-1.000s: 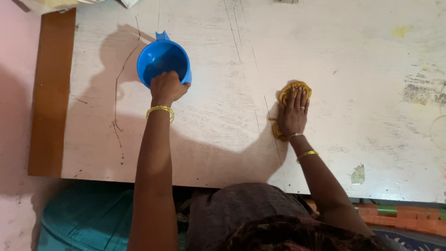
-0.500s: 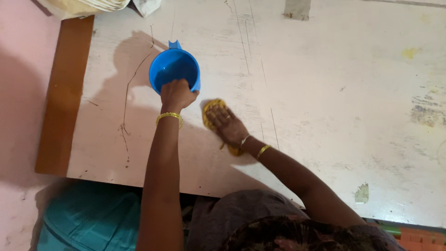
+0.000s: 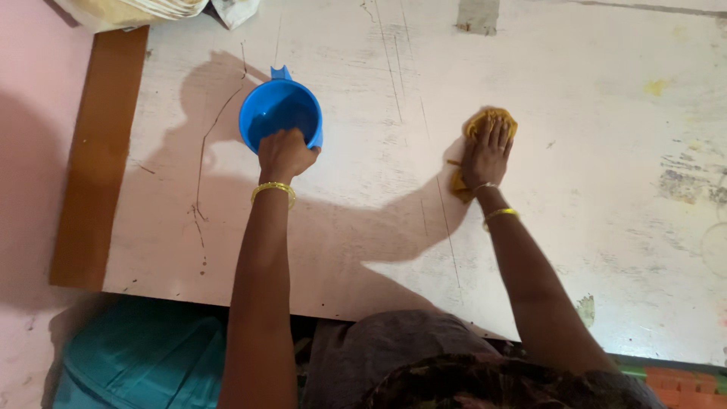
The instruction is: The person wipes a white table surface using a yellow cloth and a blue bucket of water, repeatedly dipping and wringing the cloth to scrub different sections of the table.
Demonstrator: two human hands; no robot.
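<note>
Scuffed white tabletop (image 3: 575, 227); brown side strip (image 3: 95, 159); pink floor (image 3: 26, 113).

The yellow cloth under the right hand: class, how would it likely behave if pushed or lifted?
The yellow cloth looks bunched and crumpled under the right hand, so probably floppy. It likely slides along the white tabletop rather than rolling, and seems light.

**Jug left, cloth right on the tabletop**

On the table (image 3: 591, 227), the jug (image 3: 279, 113) stands left under the left hand (image 3: 285, 154). Well apart to its right, the right hand (image 3: 485, 157) lies flat on a cloth (image 3: 491, 120).
</note>
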